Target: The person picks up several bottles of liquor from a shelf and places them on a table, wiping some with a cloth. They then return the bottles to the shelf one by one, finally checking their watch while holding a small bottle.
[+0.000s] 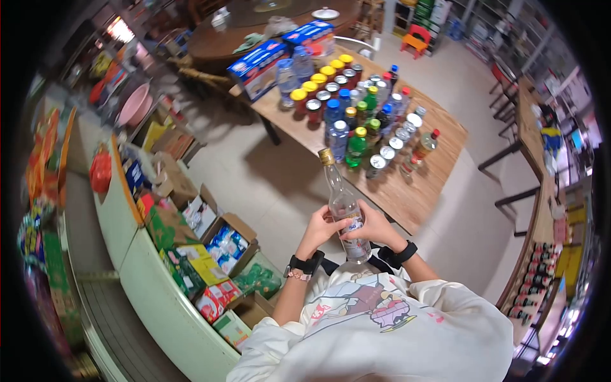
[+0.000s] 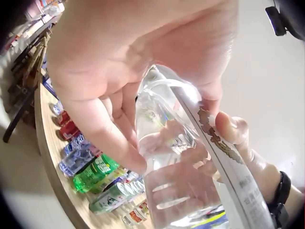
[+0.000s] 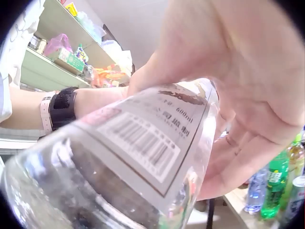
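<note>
A clear glass bottle (image 1: 344, 202) with a gold cap and a printed label is held by both hands in front of the body, tilted, cap end toward the table. My left hand (image 1: 320, 227) grips one side and my right hand (image 1: 379, 228) the other, thumbs on the front. In the left wrist view the left hand (image 2: 143, 62) curls round the clear glass (image 2: 176, 181), with the right hand (image 2: 238, 138) beyond. The right wrist view shows the label with a barcode (image 3: 143, 143) close up, the right hand (image 3: 248, 81) curled round the bottle.
A wooden table (image 1: 439, 184) ahead carries rows of bottles and cans, among them a green bottle (image 1: 356, 148), plus blue boxes (image 1: 258, 69) at its far left. Cartons of packets (image 1: 226, 248) stand at the left beside a pale green counter (image 1: 165, 305). Another long table (image 1: 531, 137) stands right.
</note>
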A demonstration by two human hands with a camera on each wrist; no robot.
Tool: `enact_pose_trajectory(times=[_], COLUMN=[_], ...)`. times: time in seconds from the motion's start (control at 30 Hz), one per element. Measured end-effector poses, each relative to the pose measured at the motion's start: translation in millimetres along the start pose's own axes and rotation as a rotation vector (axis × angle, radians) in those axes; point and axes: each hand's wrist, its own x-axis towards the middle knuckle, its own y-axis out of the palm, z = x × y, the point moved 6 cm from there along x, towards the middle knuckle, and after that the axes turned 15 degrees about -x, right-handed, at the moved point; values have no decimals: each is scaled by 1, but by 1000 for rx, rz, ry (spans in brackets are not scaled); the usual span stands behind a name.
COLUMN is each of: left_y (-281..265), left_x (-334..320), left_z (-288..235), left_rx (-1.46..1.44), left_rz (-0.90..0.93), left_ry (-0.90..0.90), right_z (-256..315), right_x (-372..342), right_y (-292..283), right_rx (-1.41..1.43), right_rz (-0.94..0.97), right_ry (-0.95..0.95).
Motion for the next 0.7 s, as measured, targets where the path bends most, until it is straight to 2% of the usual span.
enact_pose_trajectory(times=[0.17, 0.23, 0.27, 0.33, 0.37, 0.43, 0.47, 0.53, 0.57, 0.6, 0.67, 0.7], left_y=[57, 83, 95, 116, 123, 141, 148, 172, 183, 188, 207, 225], left_x=[46, 58, 62, 70, 76, 87, 95, 110, 119, 129, 151, 156], left_z=[6, 6, 10, 9, 14, 21, 24, 19, 22, 27, 42, 40], left_rx=[180, 349, 352, 592, 605, 547, 561, 695, 643, 652, 633, 604], left_rz=[73, 66, 77, 32, 42, 152, 168, 281, 363, 382, 532, 604], left_ry=[-10, 105, 92, 112, 104, 118, 109, 171, 84, 77, 42, -18], right_z=[-37, -46, -58, -86, -99, -125, -138, -158, -164, -169, -176, -175], right_x=[-20, -30, -33, -35, -37, -40, -41, -43, -44, -47, -50, -53], right_y=[-47, -63, -66, -72, -78, -90, -96, -105, -110, -114, -135, -149], right_rx=[-16, -65, -59, 151, 164, 373, 387, 199, 180, 189, 270, 202], right_rz=[-170, -290, -296, -346, -356, -255, -272, -269, -283, -300, -455, -495], right_ry=[9, -23, -9, 14, 21, 48, 54, 111, 84, 93, -17, -56])
